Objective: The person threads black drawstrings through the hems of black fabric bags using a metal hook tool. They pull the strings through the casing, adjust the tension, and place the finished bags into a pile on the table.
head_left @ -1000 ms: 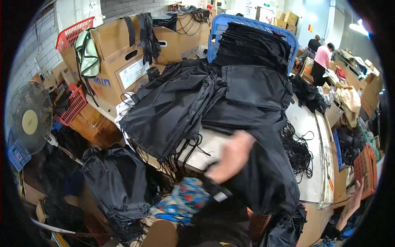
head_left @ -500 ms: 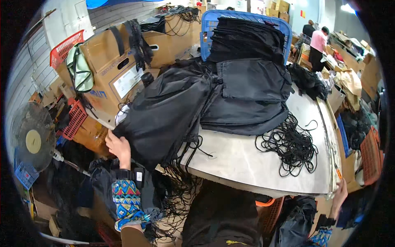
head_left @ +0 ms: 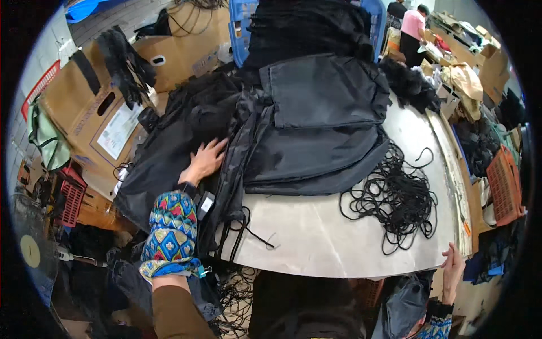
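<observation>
My left hand lies with fingers spread on a heap of black fabric bags at the left of the table. Beside it, to the right, a neat stack of flat black bags rests on the pale tabletop. A tangle of black cords trails from the stack's right side. At the table's near right edge is my right hand, fingers loosely extended and nothing visible in them. Just beyond it, a thin orange item sits along the table's side; its kind is unclear.
Behind the stack stands a blue plastic basket full of black fabric. Large cardboard boxes flank the left side, near a fan. A red crate is at the right. Two people stand farther back.
My left hand has moved right, from the heap's left edge onto its middle. My right hand has come away from the orange item. The view has shifted, with the table appearing closer.
</observation>
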The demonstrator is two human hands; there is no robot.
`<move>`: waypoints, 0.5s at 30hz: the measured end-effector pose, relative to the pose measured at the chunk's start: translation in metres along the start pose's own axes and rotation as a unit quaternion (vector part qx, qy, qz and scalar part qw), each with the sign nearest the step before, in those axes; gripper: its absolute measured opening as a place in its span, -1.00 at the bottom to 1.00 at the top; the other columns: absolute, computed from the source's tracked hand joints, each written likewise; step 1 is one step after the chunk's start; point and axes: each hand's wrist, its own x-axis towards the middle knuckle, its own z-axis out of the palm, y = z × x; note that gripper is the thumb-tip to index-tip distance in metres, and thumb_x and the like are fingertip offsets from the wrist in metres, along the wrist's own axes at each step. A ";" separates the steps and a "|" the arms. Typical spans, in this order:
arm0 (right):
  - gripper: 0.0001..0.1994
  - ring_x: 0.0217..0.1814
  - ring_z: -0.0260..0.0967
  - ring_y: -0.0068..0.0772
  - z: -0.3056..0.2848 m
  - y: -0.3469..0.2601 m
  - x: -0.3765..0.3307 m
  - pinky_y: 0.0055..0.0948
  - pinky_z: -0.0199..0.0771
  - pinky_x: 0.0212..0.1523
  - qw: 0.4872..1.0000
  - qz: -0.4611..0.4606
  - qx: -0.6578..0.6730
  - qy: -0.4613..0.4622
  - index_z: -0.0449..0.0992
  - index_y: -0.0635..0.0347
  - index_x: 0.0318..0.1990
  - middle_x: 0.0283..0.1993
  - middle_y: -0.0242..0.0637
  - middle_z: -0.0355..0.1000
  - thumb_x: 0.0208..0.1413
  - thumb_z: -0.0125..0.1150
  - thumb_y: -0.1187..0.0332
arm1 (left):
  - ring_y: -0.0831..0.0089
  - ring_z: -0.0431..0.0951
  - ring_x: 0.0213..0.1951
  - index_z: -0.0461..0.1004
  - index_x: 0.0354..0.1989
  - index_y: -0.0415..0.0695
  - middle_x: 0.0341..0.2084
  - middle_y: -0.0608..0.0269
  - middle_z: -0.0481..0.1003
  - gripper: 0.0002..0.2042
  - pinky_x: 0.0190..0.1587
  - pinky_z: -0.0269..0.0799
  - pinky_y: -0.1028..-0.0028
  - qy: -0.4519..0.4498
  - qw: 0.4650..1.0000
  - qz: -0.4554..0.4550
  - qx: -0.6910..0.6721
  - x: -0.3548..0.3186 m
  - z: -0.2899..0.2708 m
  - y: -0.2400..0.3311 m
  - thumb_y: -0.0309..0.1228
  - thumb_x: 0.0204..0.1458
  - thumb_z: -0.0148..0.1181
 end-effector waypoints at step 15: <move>-0.73 0.01 0.34 -0.13 0.071 -0.018 -0.003 -0.35 0.26 0.05 0.983 -0.023 -0.180 -0.011 0.40 0.43 -0.02 -0.06 0.00 0.42 0.26 -0.13 0.43 | -0.05 0.36 0.06 0.27 0.15 -0.17 0.04 -0.08 0.32 -0.46 0.09 0.33 0.24 0.147 0.985 0.015 -0.091 0.116 -0.016 -0.013 -0.18 0.00 0.11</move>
